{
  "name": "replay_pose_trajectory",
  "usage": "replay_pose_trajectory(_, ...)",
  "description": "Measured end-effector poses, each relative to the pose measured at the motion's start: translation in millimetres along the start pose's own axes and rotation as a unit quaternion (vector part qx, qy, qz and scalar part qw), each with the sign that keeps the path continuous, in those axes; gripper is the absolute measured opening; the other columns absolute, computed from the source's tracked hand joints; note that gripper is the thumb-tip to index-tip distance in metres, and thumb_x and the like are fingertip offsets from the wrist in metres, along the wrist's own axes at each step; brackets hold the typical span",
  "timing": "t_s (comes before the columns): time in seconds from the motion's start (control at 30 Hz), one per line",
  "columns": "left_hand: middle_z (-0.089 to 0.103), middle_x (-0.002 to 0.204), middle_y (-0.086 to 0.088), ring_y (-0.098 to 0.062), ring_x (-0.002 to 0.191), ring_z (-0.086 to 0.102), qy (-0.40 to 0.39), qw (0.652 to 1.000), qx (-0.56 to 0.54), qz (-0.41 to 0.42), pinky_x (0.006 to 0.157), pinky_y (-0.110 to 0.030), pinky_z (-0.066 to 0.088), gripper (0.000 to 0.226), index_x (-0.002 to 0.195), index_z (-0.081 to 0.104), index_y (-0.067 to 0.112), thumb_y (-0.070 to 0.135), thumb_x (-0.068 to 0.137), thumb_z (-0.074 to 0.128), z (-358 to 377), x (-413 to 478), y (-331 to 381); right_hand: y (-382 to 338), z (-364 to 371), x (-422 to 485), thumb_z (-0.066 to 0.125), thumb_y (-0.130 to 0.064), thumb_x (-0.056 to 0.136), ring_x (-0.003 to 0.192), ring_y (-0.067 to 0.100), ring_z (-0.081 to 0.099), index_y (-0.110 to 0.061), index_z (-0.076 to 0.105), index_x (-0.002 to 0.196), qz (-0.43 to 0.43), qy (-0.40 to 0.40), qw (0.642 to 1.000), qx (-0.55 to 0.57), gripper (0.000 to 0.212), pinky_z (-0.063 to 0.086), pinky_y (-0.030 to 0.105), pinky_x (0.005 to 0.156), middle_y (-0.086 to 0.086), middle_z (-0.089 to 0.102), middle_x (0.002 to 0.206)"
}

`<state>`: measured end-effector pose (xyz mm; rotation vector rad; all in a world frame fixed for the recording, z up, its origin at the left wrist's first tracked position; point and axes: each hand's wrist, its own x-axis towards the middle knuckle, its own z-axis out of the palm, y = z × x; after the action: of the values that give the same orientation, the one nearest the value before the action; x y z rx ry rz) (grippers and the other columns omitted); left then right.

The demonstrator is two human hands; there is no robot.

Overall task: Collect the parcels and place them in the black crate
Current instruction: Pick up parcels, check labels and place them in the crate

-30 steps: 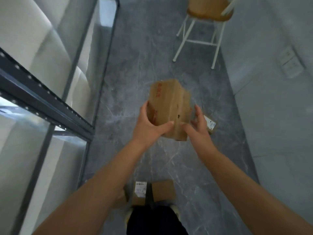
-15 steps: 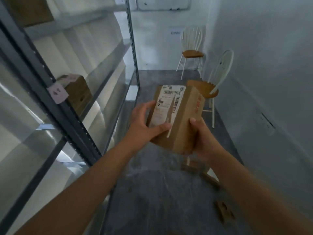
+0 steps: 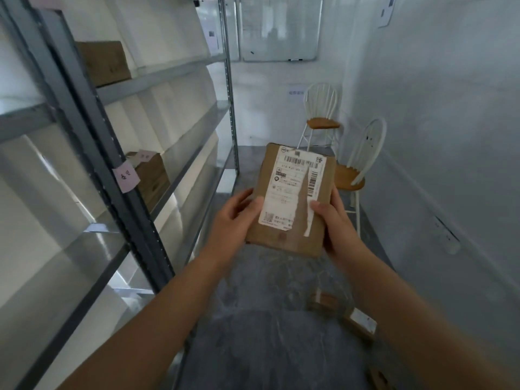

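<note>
I hold a brown cardboard parcel [image 3: 292, 229] in front of me, its white shipping label with barcodes facing up. My left hand [image 3: 230, 218] grips its left edge, thumb on the label. My right hand [image 3: 332, 220] grips its right edge, thumb on top. Another parcel [image 3: 152, 178] sits on the middle shelf at left, and one more parcel [image 3: 104, 63] stands on the shelf above. A blurred parcel [image 3: 337, 311] lies on the grey floor at lower right. No black crate is in view.
A grey metal shelving rack [image 3: 92, 136] runs along the left with a pink note [image 3: 125, 175] on its post. Two white chairs with wooden seats [image 3: 322, 123] [image 3: 350, 175] stand against the right wall. A whiteboard [image 3: 281, 26] hangs at the far end.
My view has lifted from the floor to the aisle. The parcel has turned in both hands, so its labelled face now points flat toward me.
</note>
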<state>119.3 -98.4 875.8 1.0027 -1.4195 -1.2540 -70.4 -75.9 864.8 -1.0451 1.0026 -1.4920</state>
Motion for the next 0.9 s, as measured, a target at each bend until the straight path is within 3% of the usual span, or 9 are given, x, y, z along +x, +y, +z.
replay_pose_trajectory(0.1, 0.057, 0.134, 0.007, -0.009, 0.121, 0.055, -0.007, 0.999, -0.039, 0.012, 0.105, -0.04, 0.043, 0.056, 0.136, 0.044, 0.04, 0.058, 0.084, 0.054, -15, -2, 8, -5, 5, -3, 0.061, -0.027, 0.078, 0.11, 0.024, 0.063, -0.037, 0.034, 0.141, 0.006, -0.045, 0.999, 0.011, 0.068, 0.053, 0.047, 0.09, 0.002, 0.06, 0.13)
replay_pose_trajectory(0.2, 0.054, 0.139, 0.005, -0.016, 0.127, 0.052, -0.073, 0.994, -0.069, 0.046, 0.105, -0.043, 0.043, 0.067, 0.143, 0.036, 0.038, 0.066, 0.083, 0.049, -15, -9, 19, -8, 18, -6, 0.06, -0.03, 0.08, 0.114, 0.025, 0.061, -0.037, 0.033, 0.141, -0.006, -0.081, 0.997, -0.002, 0.067, 0.05, 0.049, 0.093, 0.001, 0.06, 0.13)
replay_pose_trajectory(0.27, 0.053, 0.14, 0.003, -0.017, 0.127, 0.053, -0.066, 0.991, -0.105, 0.046, 0.105, -0.043, 0.044, 0.08, 0.145, 0.033, 0.036, 0.071, 0.076, 0.052, -11, -16, 25, -14, 27, -8, 0.06, -0.037, 0.079, 0.112, 0.023, 0.062, -0.039, 0.032, 0.141, -0.019, -0.087, 0.996, -0.003, 0.068, 0.052, 0.046, 0.091, -0.001, 0.06, 0.13)
replay_pose_trajectory(0.37, 0.05, 0.143, 0.003, -0.017, 0.129, 0.051, -0.008, 0.99, -0.102, 0.092, 0.104, -0.04, 0.045, 0.077, 0.147, 0.029, 0.037, 0.067, 0.078, 0.048, -8, -29, 33, -22, 39, -10, 0.053, -0.043, 0.083, 0.11, 0.019, 0.064, -0.038, 0.028, 0.143, -0.049, -0.118, 0.992, -0.004, 0.065, 0.055, 0.041, 0.088, -0.002, 0.06, 0.13)
replay_pose_trajectory(0.5, 0.047, 0.145, 0.001, -0.018, 0.13, 0.049, 0.081, 0.988, -0.076, 0.106, 0.109, -0.048, 0.038, 0.069, 0.149, 0.023, 0.033, 0.058, 0.087, 0.038, -12, -55, 42, -26, 58, -16, 0.046, -0.048, 0.085, 0.112, 0.014, 0.062, -0.041, 0.023, 0.145, -0.051, -0.162, 0.985, -0.011, 0.065, 0.052, 0.04, 0.094, -0.008, 0.057, 0.132)
replay_pose_trajectory(0.6, 0.051, 0.142, 0.003, -0.016, 0.126, 0.053, 0.141, 0.981, -0.061, 0.118, 0.105, -0.043, 0.044, 0.062, 0.149, 0.024, 0.035, 0.052, 0.09, 0.036, -19, -85, 44, -22, 73, -26, 0.041, -0.044, 0.092, 0.109, 0.011, 0.063, -0.04, 0.025, 0.145, -0.035, -0.224, 0.974, 0.0, 0.055, 0.056, 0.031, 0.086, -0.011, 0.061, 0.126)
replay_pose_trajectory(0.73, 0.053, 0.14, 0.003, -0.016, 0.122, 0.057, 0.214, 0.97, -0.034, 0.112, 0.09, -0.032, 0.054, 0.064, 0.148, 0.025, 0.035, 0.056, 0.089, 0.034, -27, -137, 50, -16, 99, -49, 0.044, -0.05, 0.085, 0.105, 0.009, 0.065, -0.039, 0.028, 0.143, -0.005, -0.317, 0.948, 0.023, 0.061, 0.057, 0.026, 0.08, -0.012, 0.064, 0.121)
replay_pose_trajectory(0.8, 0.053, 0.14, 0.005, -0.015, 0.121, 0.058, 0.26, 0.959, -0.023, 0.111, 0.091, -0.033, 0.054, 0.064, 0.148, 0.024, 0.037, 0.058, 0.089, 0.034, -29, -167, 54, -11, 113, -65, 0.043, -0.05, 0.084, 0.108, 0.011, 0.064, -0.038, 0.029, 0.144, 0.011, -0.364, 0.93, 0.048, 0.062, 0.056, 0.03, 0.084, -0.009, 0.063, 0.125)
replay_pose_trajectory(0.9, 0.052, 0.141, 0.005, -0.016, 0.122, 0.057, 0.331, 0.936, -0.008, 0.118, 0.097, -0.04, 0.051, 0.061, 0.149, 0.023, 0.038, 0.056, 0.091, 0.033, -29, -215, 61, -3, 135, -96, 0.043, -0.049, 0.084, 0.105, 0.012, 0.065, -0.031, 0.031, 0.144, 0.043, -0.422, 0.903, 0.071, 0.063, 0.056, 0.026, 0.076, -0.005, 0.063, 0.125)
